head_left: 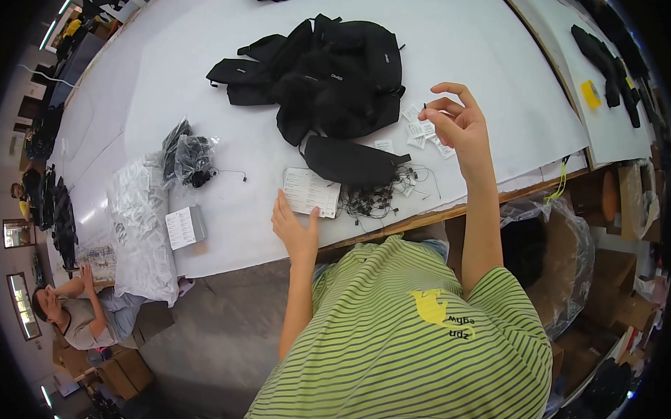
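My left hand (294, 228) lies at the lower left corner of a stack of white printed cards (312, 192), fingers apart, with the thumb along the near edge. Raised over the table, my right hand (462, 129) pinches a small black piece (425, 106) between thumb and fingertip; its exact kind is too small to tell. A black waist bag (355, 162) lies just beyond the cards. Beside them is a tangle of thin black cords (369, 202) with small black ends. Several small white packets (416, 131) are scattered below the right hand.
Black bags (340, 77) are heaped farther back on the white table (163, 78). Leftward are clear plastic bags (193, 156), a pile of white packets (139, 225) and a card box (185, 228). A seated person (88, 312) is at far left. A plastic-lined carton (563, 262) stands at right.
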`<move>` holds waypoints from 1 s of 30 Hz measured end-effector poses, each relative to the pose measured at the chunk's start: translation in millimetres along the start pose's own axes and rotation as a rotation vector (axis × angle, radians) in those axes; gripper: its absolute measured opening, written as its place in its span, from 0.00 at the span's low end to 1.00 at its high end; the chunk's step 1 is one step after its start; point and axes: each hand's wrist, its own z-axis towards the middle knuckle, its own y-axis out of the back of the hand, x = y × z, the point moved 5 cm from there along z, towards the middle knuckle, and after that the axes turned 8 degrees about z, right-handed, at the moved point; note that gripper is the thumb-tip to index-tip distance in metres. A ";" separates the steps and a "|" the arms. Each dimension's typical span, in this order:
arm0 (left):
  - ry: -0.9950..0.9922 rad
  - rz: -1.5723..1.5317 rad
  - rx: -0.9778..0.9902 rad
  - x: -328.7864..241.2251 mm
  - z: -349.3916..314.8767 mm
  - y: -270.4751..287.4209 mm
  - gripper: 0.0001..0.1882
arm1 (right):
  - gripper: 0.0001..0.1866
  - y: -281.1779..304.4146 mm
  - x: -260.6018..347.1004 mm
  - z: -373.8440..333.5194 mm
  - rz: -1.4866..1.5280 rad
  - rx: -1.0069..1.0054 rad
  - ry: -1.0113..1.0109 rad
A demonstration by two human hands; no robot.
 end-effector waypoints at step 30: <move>-0.018 -0.790 0.227 -115.8 -7.3 66.9 0.07 | 0.24 -66.5 -32.6 -88.3 -0.126 0.290 0.184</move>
